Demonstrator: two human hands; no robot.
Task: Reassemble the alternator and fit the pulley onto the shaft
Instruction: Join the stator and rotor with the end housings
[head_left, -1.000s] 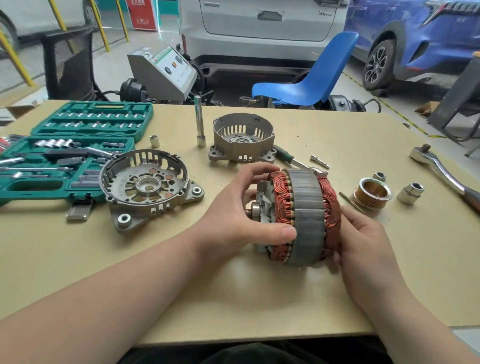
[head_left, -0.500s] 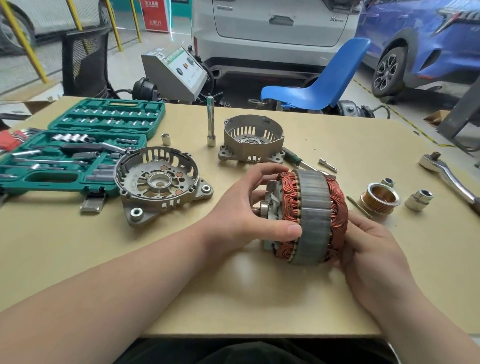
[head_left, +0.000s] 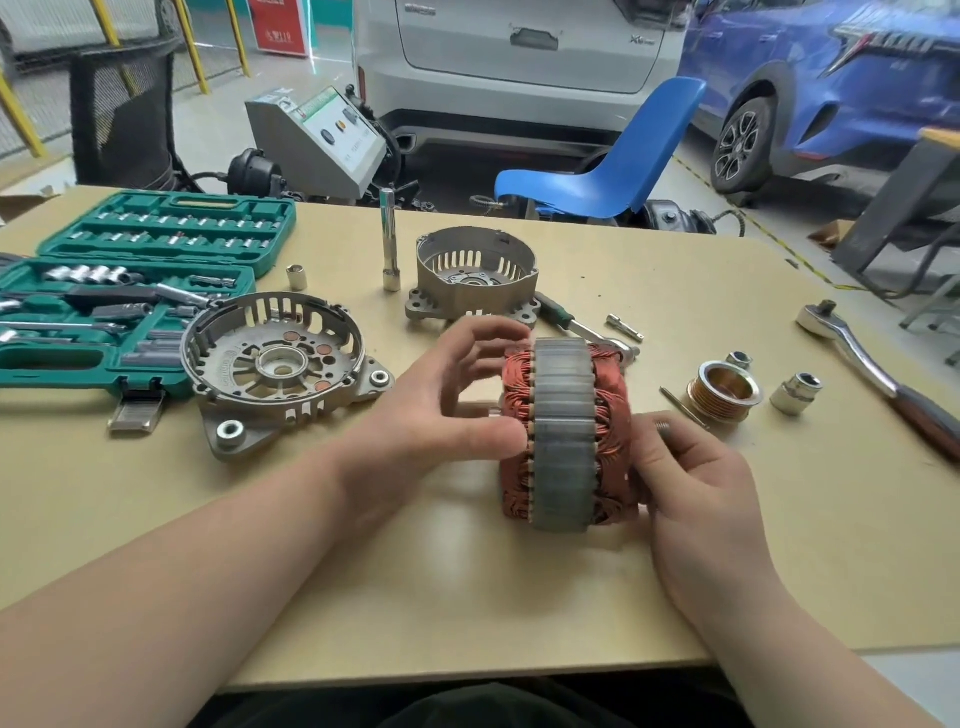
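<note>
Stator (head_left: 563, 434) w/ copper windings stands on edge at table (head_left: 779, 571) centre, now turned edge-on; left hand (head_left: 441, 410) fingers loosened vs 0.5 s ago, thumb touching at 9 o'clock, right hand (head_left: 685, 467) cupping 3 o'clock side.

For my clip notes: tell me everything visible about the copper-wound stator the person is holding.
The copper-wound stator with its grey laminated steel ring stands on edge on the tan table, its axis running left to right. Reddish copper windings bulge from both sides of the slotted band. The left hand touches its left side with the thumb on the rim; the right hand supports the right side.
</note>
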